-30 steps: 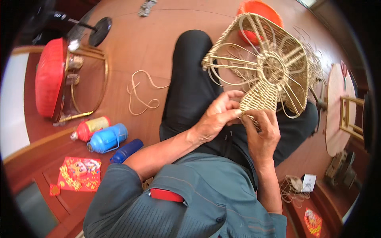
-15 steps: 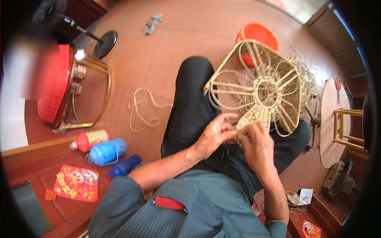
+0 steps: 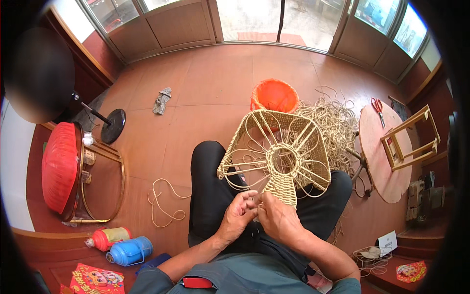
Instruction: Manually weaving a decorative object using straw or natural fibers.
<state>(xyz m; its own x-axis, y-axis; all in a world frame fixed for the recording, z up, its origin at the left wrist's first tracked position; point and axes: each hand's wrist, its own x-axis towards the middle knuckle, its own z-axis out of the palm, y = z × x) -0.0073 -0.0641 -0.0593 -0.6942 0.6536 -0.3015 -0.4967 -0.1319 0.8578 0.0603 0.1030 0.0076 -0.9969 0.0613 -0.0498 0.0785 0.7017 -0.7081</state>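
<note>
A straw-coloured woven frame [image 3: 313, 132] rests over my black-trousered legs [image 3: 209, 176], with radiating spokes, loops and an open ring at its middle. A densely woven band [image 3: 283, 188] runs down from the ring to my hands. My left hand [image 3: 236, 219] pinches the band's lower left edge, thumb and fingers curled together. My right hand [image 3: 279, 220] is bent over the same edge beside the left fingertips, its fingers closed on the weave and partly hiding it.
Beyond the frame are an orange bucket [image 3: 274, 94] and heaped strands [image 3: 338, 130]. Right: a round board [image 3: 372, 161] with scissors [image 3: 378, 110] and a wooden stool [image 3: 409, 159]. Left: a black stand [image 3: 113, 126], red-topped furniture [image 3: 58, 166], flasks [image 3: 128, 251] and a loose strand [image 3: 154, 201]. Doors [image 3: 176, 24] stand ahead.
My view has tilted up, showing the doors and shifting everything lower in the picture. My right hand has moved slightly left along the band, closer over the left fingertips.
</note>
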